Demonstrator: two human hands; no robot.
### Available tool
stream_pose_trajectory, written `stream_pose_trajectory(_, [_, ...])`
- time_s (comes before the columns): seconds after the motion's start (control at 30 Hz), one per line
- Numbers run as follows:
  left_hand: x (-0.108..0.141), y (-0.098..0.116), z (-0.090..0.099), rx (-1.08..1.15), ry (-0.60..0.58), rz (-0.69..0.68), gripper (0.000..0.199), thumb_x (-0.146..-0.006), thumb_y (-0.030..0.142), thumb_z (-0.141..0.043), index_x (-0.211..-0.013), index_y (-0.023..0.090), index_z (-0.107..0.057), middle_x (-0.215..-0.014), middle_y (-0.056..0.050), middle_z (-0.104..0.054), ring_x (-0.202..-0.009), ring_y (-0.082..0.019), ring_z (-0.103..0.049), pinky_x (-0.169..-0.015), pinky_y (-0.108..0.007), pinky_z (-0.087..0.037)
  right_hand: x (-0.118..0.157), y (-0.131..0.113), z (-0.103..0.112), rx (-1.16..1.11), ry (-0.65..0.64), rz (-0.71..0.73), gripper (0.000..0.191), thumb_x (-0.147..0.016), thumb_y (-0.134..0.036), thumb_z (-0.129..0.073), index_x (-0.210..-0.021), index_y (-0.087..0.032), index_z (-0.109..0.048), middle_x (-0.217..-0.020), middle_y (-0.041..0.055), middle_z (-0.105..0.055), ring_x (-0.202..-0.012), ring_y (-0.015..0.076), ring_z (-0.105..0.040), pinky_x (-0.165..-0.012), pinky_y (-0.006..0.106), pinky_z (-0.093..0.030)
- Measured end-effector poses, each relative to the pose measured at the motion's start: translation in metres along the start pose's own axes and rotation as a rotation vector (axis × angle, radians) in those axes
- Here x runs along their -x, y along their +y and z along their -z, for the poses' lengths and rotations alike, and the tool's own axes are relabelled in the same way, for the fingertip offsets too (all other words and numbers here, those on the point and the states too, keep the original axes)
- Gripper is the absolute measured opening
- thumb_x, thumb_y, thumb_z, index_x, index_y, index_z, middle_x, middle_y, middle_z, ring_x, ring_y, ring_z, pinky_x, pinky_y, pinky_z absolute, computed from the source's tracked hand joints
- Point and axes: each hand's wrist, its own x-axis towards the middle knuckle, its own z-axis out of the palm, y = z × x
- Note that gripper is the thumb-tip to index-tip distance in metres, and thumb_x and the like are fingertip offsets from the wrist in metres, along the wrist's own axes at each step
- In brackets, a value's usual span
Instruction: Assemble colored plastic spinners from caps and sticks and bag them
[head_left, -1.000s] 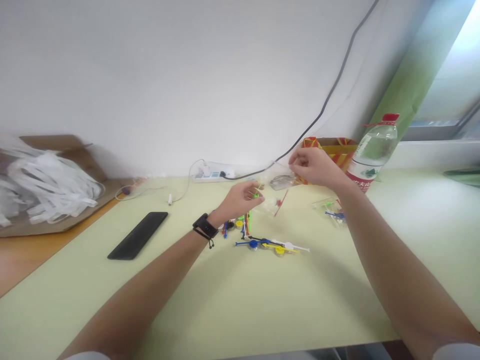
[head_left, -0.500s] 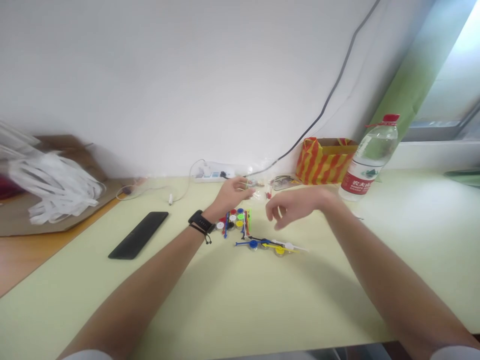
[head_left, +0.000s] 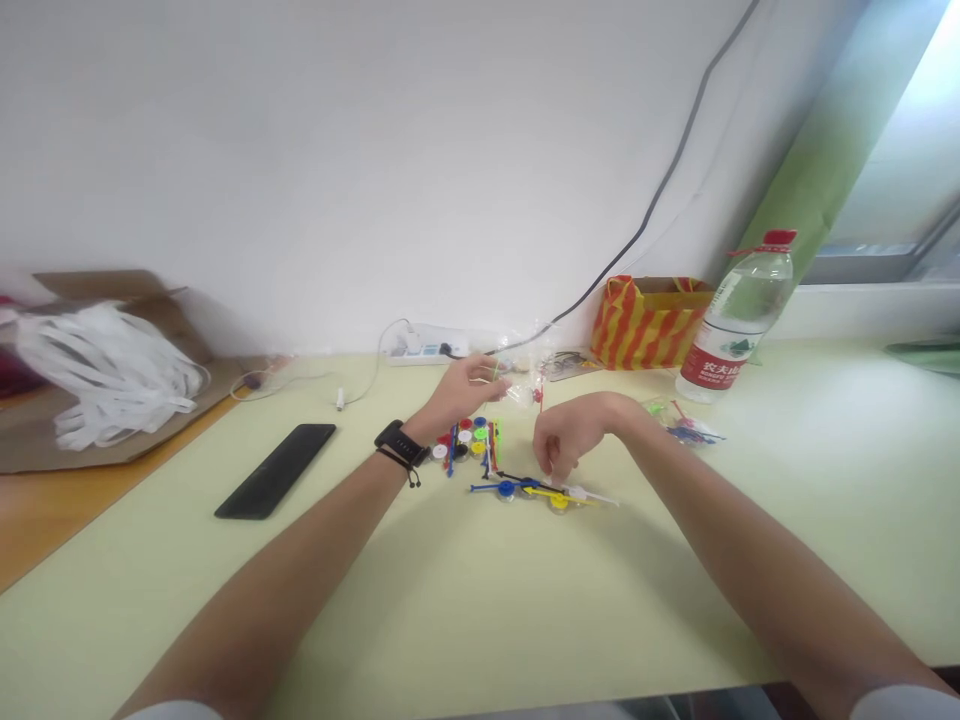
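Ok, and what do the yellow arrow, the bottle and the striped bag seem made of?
The yellow arrow: probably smooth plastic, from its even, bright colour. The bottle: likely clear, glossy plastic; its wall is see-through. The striped bag: perhaps paper or fabric; it stands upright, but its finish is unclear.

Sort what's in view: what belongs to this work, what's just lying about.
Likely part of the work:
arrow pieces
coloured discs
clear plastic
coloured pieces at right

Apparently just lying about:
black slab
bottle
striped bag
power strip
white straps

Single head-worn view, near the bench [head_left: 487,620], faces forward and down; wall [head_left: 360,170] occupies upper frame, bench lower.
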Motion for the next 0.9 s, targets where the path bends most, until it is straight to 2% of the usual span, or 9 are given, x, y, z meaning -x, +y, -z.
stream_pose_trajectory(0.17, [-0.001, -0.001, 0.001, -0.022, -0.014, -0.001, 0.048, -0.079, 0.043, -0.086, -0.116, 0.017, -0.068, -0.111, -0.015, -0.074, -0.09, -0.024, -0.075, -0.09, -0.047, -0.061, -0.008, -0.005, -0.003, -0.015, -0.044, 0.026, 0.043, -0.059, -0.049, -0.087, -0.085, -0.015, -0.077, -0.078, 0.0027, -0.072, -0.074, 0.0182, -0.064, -0.064, 0.026, -0.045])
stream_pose_trajectory(0.27, [0.0, 0.002, 0.002, -0.032, -0.027, -0.004, 0.048, -0.079, 0.043, -0.085, -0.115, 0.017, -0.067, -0.111, -0.015, -0.074, -0.09, -0.025, -0.076, -0.089, -0.046, -0.061, 0.004, -0.002, 0.001, -0.026, 0.022, 0.031, 0.029, -0.067, -0.038, -0.081, -0.084, -0.014, -0.077, -0.077, 0.0031, -0.073, -0.072, 0.0171, -0.065, -0.063, 0.025, -0.046])
stream_pose_trajectory(0.37, [0.0, 0.005, 0.003, -0.044, -0.04, -0.008, 0.049, -0.077, 0.042, -0.087, -0.114, 0.016, -0.067, -0.109, -0.015, -0.075, -0.089, -0.024, -0.076, -0.087, -0.045, -0.061, 0.031, 0.006, 0.009, -0.078, 0.155, 0.07, 0.021, -0.075, -0.031, -0.073, -0.087, -0.014, -0.077, -0.081, 0.0048, -0.074, -0.073, 0.0171, -0.067, -0.064, 0.025, -0.048])
stream_pose_trajectory(0.5, [0.002, 0.007, 0.004, -0.089, -0.08, -0.026, 0.044, -0.079, 0.043, -0.085, -0.11, 0.016, -0.069, -0.104, -0.014, -0.076, -0.089, -0.024, -0.075, -0.085, -0.042, -0.06, 0.07, 0.017, 0.018, -0.209, 0.449, 0.163, 0.025, -0.08, -0.037, -0.074, -0.093, -0.017, -0.078, -0.085, 0.0053, -0.075, -0.077, 0.0182, -0.068, -0.069, 0.028, -0.054])
stream_pose_trajectory(0.67, [0.004, 0.011, 0.003, -0.155, -0.14, -0.072, 0.035, -0.08, 0.04, -0.082, -0.104, 0.017, -0.071, -0.111, -0.013, -0.075, -0.095, -0.024, -0.074, -0.085, -0.039, -0.059, 0.104, 0.022, 0.016, -0.378, 0.97, 0.32, 0.022, -0.078, -0.041, -0.081, -0.089, -0.022, -0.079, -0.088, 0.0051, -0.076, -0.079, 0.0196, -0.068, -0.073, 0.033, -0.057])
stream_pose_trajectory(0.77, [0.007, 0.015, 0.002, -0.182, -0.166, -0.075, 0.033, -0.081, 0.039, -0.081, -0.104, 0.017, -0.071, -0.116, -0.013, -0.074, -0.098, -0.025, -0.074, -0.085, -0.039, -0.059, 0.112, 0.019, 0.013, -0.428, 1.256, 0.329, 0.019, -0.079, -0.04, -0.081, -0.087, -0.024, -0.077, -0.085, 0.0063, -0.075, -0.081, 0.0234, -0.069, -0.073, 0.038, -0.058])
stream_pose_trajectory(0.83, [0.009, 0.017, 0.001, -0.181, -0.179, -0.075, 0.032, -0.081, 0.038, -0.081, -0.103, 0.017, -0.071, -0.118, -0.013, -0.074, -0.099, -0.025, -0.073, -0.087, -0.041, -0.059, 0.113, 0.016, 0.012, -0.423, 1.37, 0.304, 0.016, -0.08, -0.04, -0.081, -0.085, -0.025, -0.076, -0.08, 0.0064, -0.074, -0.079, 0.0244, -0.069, -0.073, 0.04, -0.058])
stream_pose_trajectory(0.9, [0.01, 0.017, 0.0, -0.171, -0.192, -0.083, 0.032, -0.08, 0.037, -0.082, -0.102, 0.017, -0.07, -0.118, -0.014, -0.074, -0.1, -0.026, -0.074, -0.091, -0.042, -0.058, 0.112, 0.013, 0.012, -0.405, 1.423, 0.28, 0.015, -0.082, -0.039, -0.079, -0.082, -0.025, -0.075, -0.077, 0.0062, -0.072, -0.077, 0.0246, -0.068, -0.073, 0.041, -0.057])
